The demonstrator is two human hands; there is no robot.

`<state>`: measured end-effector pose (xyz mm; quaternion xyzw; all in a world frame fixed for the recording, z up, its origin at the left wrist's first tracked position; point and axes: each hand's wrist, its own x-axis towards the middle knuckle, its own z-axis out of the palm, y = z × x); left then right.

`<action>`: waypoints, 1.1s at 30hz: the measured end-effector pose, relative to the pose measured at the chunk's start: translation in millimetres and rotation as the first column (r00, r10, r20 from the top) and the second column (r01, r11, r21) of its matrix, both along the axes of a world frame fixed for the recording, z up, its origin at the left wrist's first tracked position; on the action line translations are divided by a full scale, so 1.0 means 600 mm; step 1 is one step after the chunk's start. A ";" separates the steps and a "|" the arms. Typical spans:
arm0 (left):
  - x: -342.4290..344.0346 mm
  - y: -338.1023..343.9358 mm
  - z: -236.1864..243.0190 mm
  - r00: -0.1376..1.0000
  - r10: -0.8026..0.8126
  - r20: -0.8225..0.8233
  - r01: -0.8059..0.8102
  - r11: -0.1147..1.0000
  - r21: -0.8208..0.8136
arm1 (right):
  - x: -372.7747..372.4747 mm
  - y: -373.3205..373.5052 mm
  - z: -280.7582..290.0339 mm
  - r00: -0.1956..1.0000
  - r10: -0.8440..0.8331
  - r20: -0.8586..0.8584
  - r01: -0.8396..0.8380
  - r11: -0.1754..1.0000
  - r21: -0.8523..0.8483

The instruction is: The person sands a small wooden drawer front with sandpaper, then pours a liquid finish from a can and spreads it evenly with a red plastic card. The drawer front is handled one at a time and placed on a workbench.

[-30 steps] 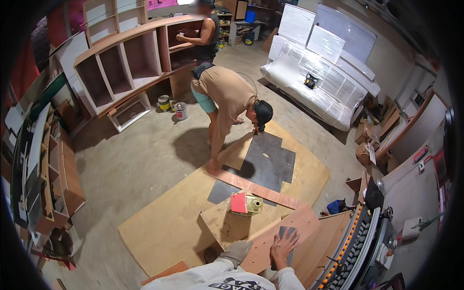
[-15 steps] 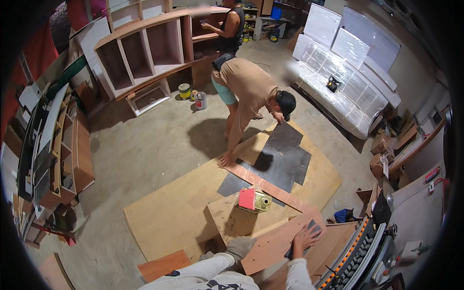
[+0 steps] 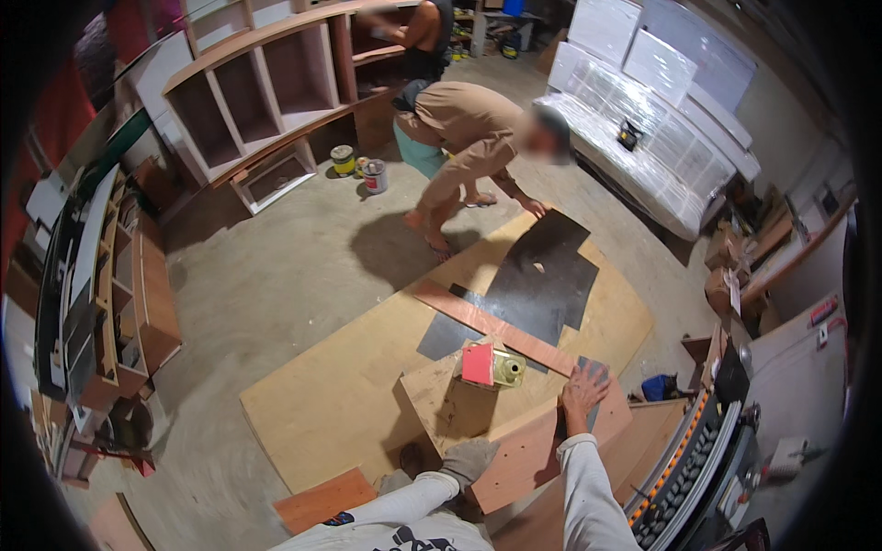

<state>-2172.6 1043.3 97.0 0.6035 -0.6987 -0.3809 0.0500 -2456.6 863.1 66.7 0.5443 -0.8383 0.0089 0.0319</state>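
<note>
A reddish wooden board (image 3: 528,464) lies slanted in front of me. My left hand (image 3: 470,461), in a grey glove, is closed at the board's left edge; its fingertips are partly hidden. My bare right hand (image 3: 584,393) lies with fingers spread on a dark grey sheet (image 3: 562,424) at the board's far side. The sheet is flat against the wood and shows on both sides of the hand. Just beyond the board, a rectangular metal can (image 3: 510,369) with a red piece (image 3: 478,365) at its side stands on a wooden box (image 3: 427,404).
A large plywood sheet (image 3: 312,404) spreads over the floor, carrying dark sheets (image 3: 537,285) and a long wooden strip (image 3: 491,326). A co-worker (image 3: 469,119) bends over its far edge. Shelving units (image 3: 276,87), paint cans (image 3: 374,174) and a plastic-wrapped stack (image 3: 634,129) stand behind.
My right hand has slid away from me along the board, the dark sheet moving with it. The co-worker has let go of the strip and stepped back, one hand still at the dark sheets.
</note>
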 end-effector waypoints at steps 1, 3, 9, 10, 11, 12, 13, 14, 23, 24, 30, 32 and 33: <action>0.002 0.000 0.001 0.999 -0.043 -0.003 0.043 0.999 -0.017 | -0.001 0.018 0.002 1.000 -0.029 0.005 0.028 0.999 0.024; -0.001 -0.002 -0.003 0.993 -0.114 -0.032 0.109 0.986 -0.123 | -0.041 0.042 0.019 0.999 0.031 0.042 -0.030 0.999 -0.023; -0.004 -0.002 -0.018 0.998 0.008 -0.060 -0.007 1.000 0.005 | -0.068 0.124 0.036 0.981 -0.195 -0.003 0.195 0.979 -0.065; -0.005 0.000 -0.020 0.998 0.008 -0.062 -0.009 1.000 -0.006 | -0.031 0.147 0.032 0.985 -0.172 -0.003 0.172 0.984 -0.055; -0.004 0.004 -0.021 0.995 0.040 -0.094 -0.044 0.998 -0.046 | 0.016 0.183 0.027 0.997 -0.079 -0.003 0.079 0.995 -0.065; -0.003 0.007 -0.021 0.990 0.086 -0.110 -0.095 0.993 -0.073 | 0.072 0.221 0.023 0.999 -0.016 0.044 0.018 0.999 -0.030; -0.002 0.011 -0.021 0.983 0.133 -0.125 -0.146 0.985 -0.095 | 0.123 0.264 0.025 0.991 0.091 0.099 -0.091 0.996 -0.010; 0.000 0.011 -0.022 0.979 0.120 -0.162 -0.142 0.981 -0.131 | 0.172 0.309 0.031 0.966 0.213 0.146 -0.209 0.977 -0.042; -0.004 0.012 -0.036 0.981 0.129 -0.144 -0.155 0.970 -0.185 | 0.027 0.157 0.066 0.957 0.246 0.151 -0.250 0.968 0.009; -0.005 0.010 -0.038 0.988 0.073 -0.134 -0.105 0.963 -0.248 | -0.025 0.128 0.064 0.992 0.100 0.072 -0.105 0.992 0.064; -0.002 0.009 -0.032 0.988 0.069 -0.136 -0.102 0.962 -0.252 | -0.072 0.210 0.026 0.903 -0.403 0.147 0.412 0.910 -0.038; -0.004 0.006 -0.029 0.996 0.036 -0.084 -0.054 0.973 -0.223 | 0.025 0.280 -0.003 0.897 -0.437 0.068 0.438 0.899 -0.005; -0.007 0.005 -0.028 0.998 0.021 -0.060 -0.033 0.978 -0.204 | 0.072 0.312 -0.014 0.925 -0.379 -0.040 0.380 0.924 0.033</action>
